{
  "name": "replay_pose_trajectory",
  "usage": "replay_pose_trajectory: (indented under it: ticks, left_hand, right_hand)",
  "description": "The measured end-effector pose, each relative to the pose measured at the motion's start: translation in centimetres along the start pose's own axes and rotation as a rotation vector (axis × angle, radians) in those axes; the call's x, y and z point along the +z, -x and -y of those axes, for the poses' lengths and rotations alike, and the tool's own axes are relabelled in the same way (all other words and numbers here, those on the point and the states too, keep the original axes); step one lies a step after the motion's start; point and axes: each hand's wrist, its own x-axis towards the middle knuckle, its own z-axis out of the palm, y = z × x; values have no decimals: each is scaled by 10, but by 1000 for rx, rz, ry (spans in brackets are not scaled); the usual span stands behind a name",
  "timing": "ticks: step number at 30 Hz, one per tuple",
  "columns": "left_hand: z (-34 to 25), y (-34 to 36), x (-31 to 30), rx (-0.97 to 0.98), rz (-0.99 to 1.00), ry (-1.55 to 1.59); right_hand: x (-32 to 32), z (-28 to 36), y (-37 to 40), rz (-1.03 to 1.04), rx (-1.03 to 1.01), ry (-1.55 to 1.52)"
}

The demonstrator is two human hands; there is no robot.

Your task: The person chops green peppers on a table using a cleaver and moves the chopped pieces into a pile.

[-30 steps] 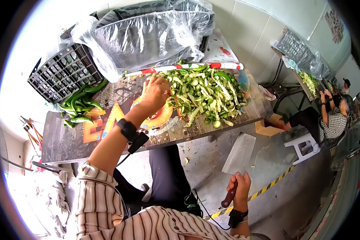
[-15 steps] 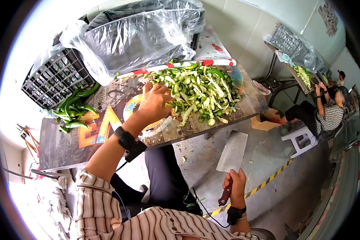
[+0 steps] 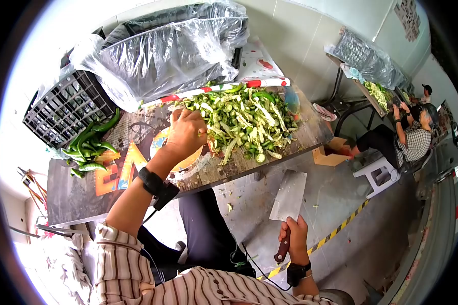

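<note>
My right hand [image 3: 296, 235] is closed around the brown wooden handle of a cleaver [image 3: 288, 197]. The broad blade points upward, away from me, over the floor just off the table's front edge. At the left edge of a heap of chopped green peppers [image 3: 252, 122], my left hand [image 3: 186, 133] rests palm down with its fingers curled in. Whatever lies under those fingers is hidden. Whole long green peppers [image 3: 89, 145] are bunched farther left on the table.
The dark printed table [image 3: 68, 195] bears a plastic-lined crate [image 3: 163, 61] at the back and a black slatted crate [image 3: 68, 104] on the left. A cardboard box [image 3: 328, 152] stands on the floor. Another person [image 3: 414, 140] sits at a second table [image 3: 371, 96] on the right.
The whole view has shifted slightly, so most things appear a little farther left. My left hand stays at the heap's edge, and my right hand still holds the cleaver.
</note>
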Motion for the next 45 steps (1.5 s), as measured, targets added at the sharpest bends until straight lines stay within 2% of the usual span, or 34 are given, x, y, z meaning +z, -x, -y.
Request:
replay_pose_trajectory:
  ticks: [3,5,10,16,20,25,28,31,36,41,43,45]
  left_hand:
    - [-1,-6,-7,-15,-30,65]
    - [-5,-11,-5,103,-111,126]
    - [-15,-17,9,172,13,153]
    - [-17,-17,8,220,129,20]
    - [-20,-23,7,202,211,50]
    - [-16,-21,13,172,187,35]
    - [-7,-17,7,88,135,7]
    - [5,-7,-2,55,-20,-25]
    - [22,8,-12,-57,44,-12]
    - [12,0,-12,-156,69,152]
    - [7,-8,-9,-137,48,185]
    - [3,-16,-6,-30,68,188]
  right_hand:
    - [1,0,-1,-11,1,1]
    - [0,0,-1,-19,5,19]
    - [3,-2,0,-28,18,50]
    - [-1,-5,5,-44,9,32]
    - [-4,-6,2,-60,4,21]
    - [-4,-9,4,-51,-5,37]
    - [-6,-10,3,-38,12,39]
    - [-7,-12,1,-59,24,37]
    - [-4,-16,-3,-41,32,11]
    - [-4,-22,-6,-49,41,40]
    - [-3,-22,-6,-57,45,49]
    - [-3,-22,-5,-50,41,33]
